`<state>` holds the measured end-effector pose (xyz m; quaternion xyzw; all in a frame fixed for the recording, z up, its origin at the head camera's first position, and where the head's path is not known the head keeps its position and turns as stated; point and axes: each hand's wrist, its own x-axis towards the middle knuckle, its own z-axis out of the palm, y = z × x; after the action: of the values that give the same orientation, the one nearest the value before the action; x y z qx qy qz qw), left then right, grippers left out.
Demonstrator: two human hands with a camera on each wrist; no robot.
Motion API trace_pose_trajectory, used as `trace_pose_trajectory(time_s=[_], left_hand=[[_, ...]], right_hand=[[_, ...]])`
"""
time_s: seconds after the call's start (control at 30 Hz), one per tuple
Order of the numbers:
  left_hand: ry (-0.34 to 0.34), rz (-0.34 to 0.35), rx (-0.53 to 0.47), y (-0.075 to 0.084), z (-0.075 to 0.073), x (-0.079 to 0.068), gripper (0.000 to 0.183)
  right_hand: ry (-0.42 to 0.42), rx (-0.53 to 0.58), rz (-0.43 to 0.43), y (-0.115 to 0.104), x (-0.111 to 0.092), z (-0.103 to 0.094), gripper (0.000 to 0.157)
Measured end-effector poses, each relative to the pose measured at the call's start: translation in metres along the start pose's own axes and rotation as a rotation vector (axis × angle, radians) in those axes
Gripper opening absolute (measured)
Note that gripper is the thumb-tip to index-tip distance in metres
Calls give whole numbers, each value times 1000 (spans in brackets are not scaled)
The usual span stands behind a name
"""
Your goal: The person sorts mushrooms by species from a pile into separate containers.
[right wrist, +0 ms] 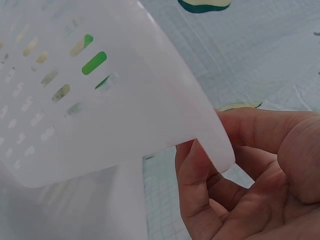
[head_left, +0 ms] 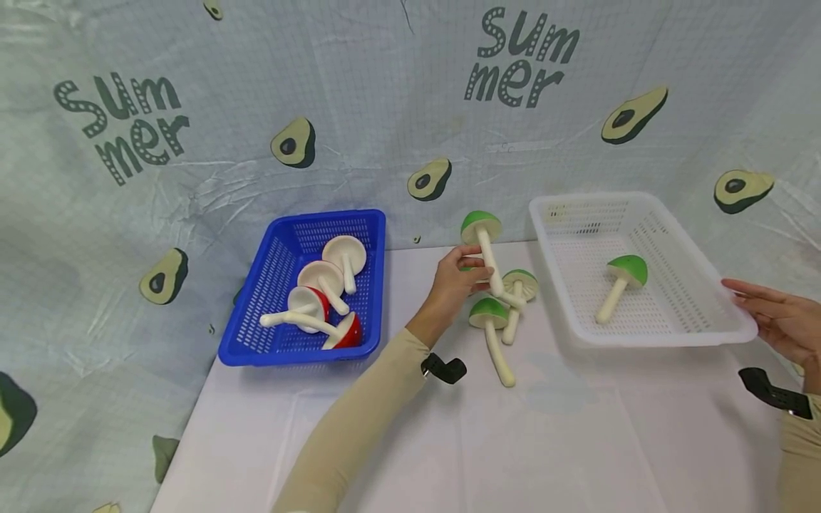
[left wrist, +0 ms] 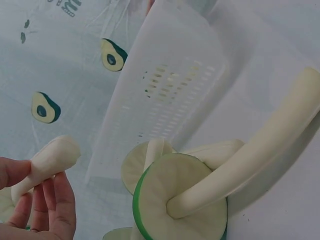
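My left hand point(head_left: 450, 288) pinches the stem of a toy mushroom with a green cap point(head_left: 481, 225), raised over the table between two baskets. In the left wrist view, thumb and fingers close round its pale stem point(left wrist: 56, 154). Just below the hand lie more green-capped mushrooms, among them one with its cap tilted point(head_left: 489, 313) and another behind it point(head_left: 519, 283). At the right, my right hand point(head_left: 784, 320) grips the rim of the white basket point(right wrist: 170, 95), thumb on one side and fingers under it. One green mushroom point(head_left: 627, 271) lies inside that basket.
A blue basket point(head_left: 301, 358) stands at the left with several red-capped mushrooms point(head_left: 350, 333) in it. Behind the table point(head_left: 545, 442) hangs a cloth printed with avocados point(head_left: 293, 142) and lettering.
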<state>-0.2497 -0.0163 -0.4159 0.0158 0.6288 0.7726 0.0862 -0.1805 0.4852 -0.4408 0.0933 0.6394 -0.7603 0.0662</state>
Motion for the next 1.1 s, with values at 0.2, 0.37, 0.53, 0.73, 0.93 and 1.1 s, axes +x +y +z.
trace_pose_trajectory(time_s=[0.2, 0.37, 0.53, 0.73, 0.93, 1.1], left_hand=[[-29, -9, 18, 4, 8, 2, 38], [-53, -17, 9, 6, 15, 3, 39], [-72, -27, 16, 6, 21, 5, 38], [-94, -39, -2, 4, 27, 11, 37], [-119, -48, -19, 1, 34, 14, 36], [-141, -41, -3, 3, 42, 17, 38]], right_hand=[[-20, 34, 5, 3, 1, -1, 33], [-19, 30, -6, 4, 2, -1, 34], [-19, 23, -4, 4, 3, -3, 35], [-13, 20, 12, 3, 2, -2, 35], [5, 16, 37, 1, 1, -1, 34], [5, 7, 11, 1, 3, -2, 34]])
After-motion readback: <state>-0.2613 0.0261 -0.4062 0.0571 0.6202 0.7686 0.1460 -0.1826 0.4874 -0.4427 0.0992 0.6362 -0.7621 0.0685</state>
